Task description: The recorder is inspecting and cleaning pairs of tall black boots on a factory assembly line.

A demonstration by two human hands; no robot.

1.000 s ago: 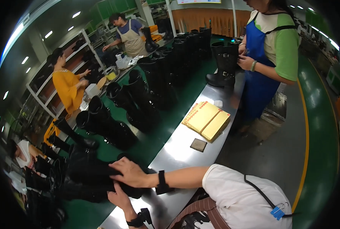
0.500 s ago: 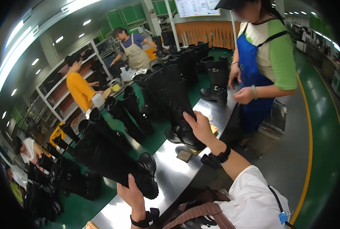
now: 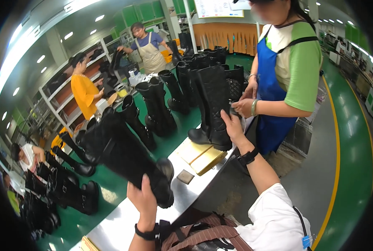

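Observation:
My left hand [image 3: 144, 198] grips a tall black boot [image 3: 126, 142] near its heel. That boot is tilted, its shaft leaning up and left over the green surface, its sole turned right. Farther right, my right hand [image 3: 233, 127] is wrapped round the ankle of another tall black boot [image 3: 215, 90] with quilted stitching, held upright. Its sole is at the yellow box [image 3: 205, 161]; whether it rests there I cannot tell. A second dark shaft shows close along its left side. My right fingertips are partly hidden behind the ankle.
A metal bench strip [image 3: 123, 219] runs along the near side, bearing a small brown block [image 3: 185, 177]. Many black boots [image 3: 157, 104] stand on the green surface [image 3: 111, 194]. Across to the right, a co-worker in a blue apron [image 3: 272, 88] handles another boot. Other people work farther back.
My right hand has carried its boot farther away and rightward, turning it more upright and uncovering the yellow box. The left boot has barely shifted. The co-worker's hands have come together at a boot.

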